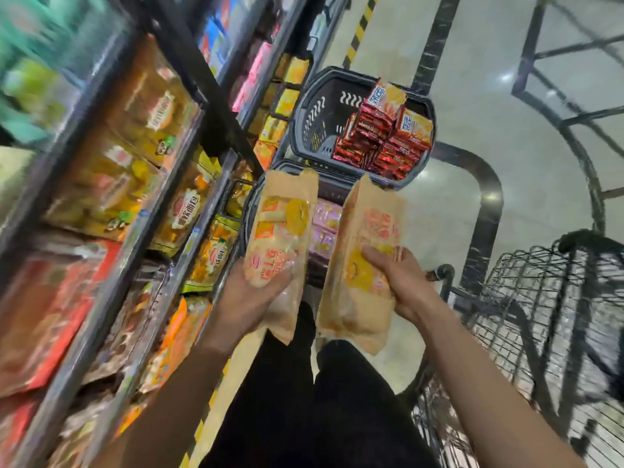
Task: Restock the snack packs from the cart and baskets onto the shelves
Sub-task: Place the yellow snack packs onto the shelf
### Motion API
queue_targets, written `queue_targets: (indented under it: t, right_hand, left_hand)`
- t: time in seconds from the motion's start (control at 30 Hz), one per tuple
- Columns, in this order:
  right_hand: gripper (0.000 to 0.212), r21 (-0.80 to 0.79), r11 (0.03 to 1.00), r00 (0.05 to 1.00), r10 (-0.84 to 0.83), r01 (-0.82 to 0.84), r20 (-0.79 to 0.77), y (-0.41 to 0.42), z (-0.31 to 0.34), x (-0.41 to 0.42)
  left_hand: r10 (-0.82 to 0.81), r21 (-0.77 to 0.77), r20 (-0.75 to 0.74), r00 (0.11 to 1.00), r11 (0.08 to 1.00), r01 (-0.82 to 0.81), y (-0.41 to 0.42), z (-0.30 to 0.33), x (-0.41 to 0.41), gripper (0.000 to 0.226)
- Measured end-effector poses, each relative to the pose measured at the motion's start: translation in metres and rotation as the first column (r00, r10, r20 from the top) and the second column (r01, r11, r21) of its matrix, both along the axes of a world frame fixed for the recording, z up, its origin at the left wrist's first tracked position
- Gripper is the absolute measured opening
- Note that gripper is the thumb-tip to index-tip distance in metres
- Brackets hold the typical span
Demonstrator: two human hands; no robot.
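My left hand (pixel 250 298) grips the lower part of a tan and yellow snack pack (pixel 283 228), held upright in front of me. My right hand (pixel 401 282) grips a second pack of the same kind (pixel 364 231) just to the right. Both packs hang above a dark basket (pixel 256 194) on the floor that holds purple packs (pixel 326 221). Beyond it a grey basket (pixel 304 116) carries several red and orange packs (pixel 381 136). The shelves (pixel 162 211) run along my left, full of yellow, orange and red packs. The wire cart (pixel 540 315) stands at my right.
The pale tiled floor (pixel 472 106) opens ahead and to the right of the baskets. A yellow and black striped strip (pixel 359 32) lies on the floor far ahead. My dark trouser legs (pixel 304 383) are below the packs. The view is motion blurred at the left.
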State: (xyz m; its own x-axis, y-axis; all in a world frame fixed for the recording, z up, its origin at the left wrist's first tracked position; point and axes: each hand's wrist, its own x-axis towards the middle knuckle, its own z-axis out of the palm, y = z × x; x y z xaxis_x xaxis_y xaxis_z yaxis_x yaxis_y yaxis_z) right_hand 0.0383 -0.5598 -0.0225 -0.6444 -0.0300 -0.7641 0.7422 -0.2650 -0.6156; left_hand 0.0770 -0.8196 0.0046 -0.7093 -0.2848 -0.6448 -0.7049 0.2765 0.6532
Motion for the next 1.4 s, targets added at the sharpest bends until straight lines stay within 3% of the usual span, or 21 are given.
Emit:
queue_targets:
  t: [0.13, 0.23, 0.43, 0.57, 0.83, 0.93, 1.03, 1.17, 1.4]
  right_hand:
    - [0.08, 0.078, 0.991, 0.994, 0.109, -0.106, -0.028, -0.01, 0.029, 0.023]
    - [0.097, 0.129, 0.967, 0.968, 0.232, -0.22, -0.093, -0.021, 0.048, 0.031]
    - [0.068, 0.217, 0.919, 0.9, 0.376, -0.33, -0.222, -0.056, 0.1, 0.039]
    - [0.087, 0.274, 0.876, 0.838, 0.468, -0.398, -0.279, -0.091, 0.136, 0.042]
    - [0.08, 0.273, 0.814, 0.7, 0.58, -0.512, -0.417, -0.173, 0.183, 0.061]
    - [0.071, 0.356, 0.787, 0.596, 0.615, -0.504, -0.517, -0.209, 0.199, 0.078]
    - [0.076, 0.412, 0.765, 0.506, 0.64, -0.496, -0.579, -0.248, 0.217, 0.094]
    - [0.061, 0.352, 0.767, 0.476, 0.62, -0.537, -0.624, -0.29, 0.242, 0.122]
    - [0.071, 0.42, 0.649, 0.257, 0.69, -0.635, -0.677, -0.353, 0.277, 0.172]
  left_hand:
    - [0.097, 0.013, -0.064, 0.993, 0.995, -0.096, 0.005, 0.042, 0.034, 0.032]
    - [0.151, -0.005, -0.103, 0.983, 0.988, -0.152, 0.0, 0.067, 0.06, 0.039]
    - [0.271, -0.109, -0.182, 0.945, 0.95, -0.293, -0.024, 0.109, 0.103, 0.059]
    - [0.354, -0.166, -0.243, 0.903, 0.902, -0.399, -0.047, 0.131, 0.123, 0.061]
    - [0.5, -0.11, -0.402, 0.767, 0.805, -0.583, -0.085, 0.172, 0.182, 0.061]
    - [0.526, -0.108, -0.459, 0.716, 0.767, -0.633, -0.103, 0.191, 0.214, 0.063]
    - [0.537, -0.139, -0.508, 0.674, 0.721, -0.679, -0.128, 0.207, 0.255, 0.065]
    - [0.543, -0.165, -0.569, 0.618, 0.66, -0.732, -0.155, 0.228, 0.304, 0.061]
    - [0.568, -0.152, -0.664, 0.486, 0.533, -0.832, -0.195, 0.255, 0.378, 0.061]
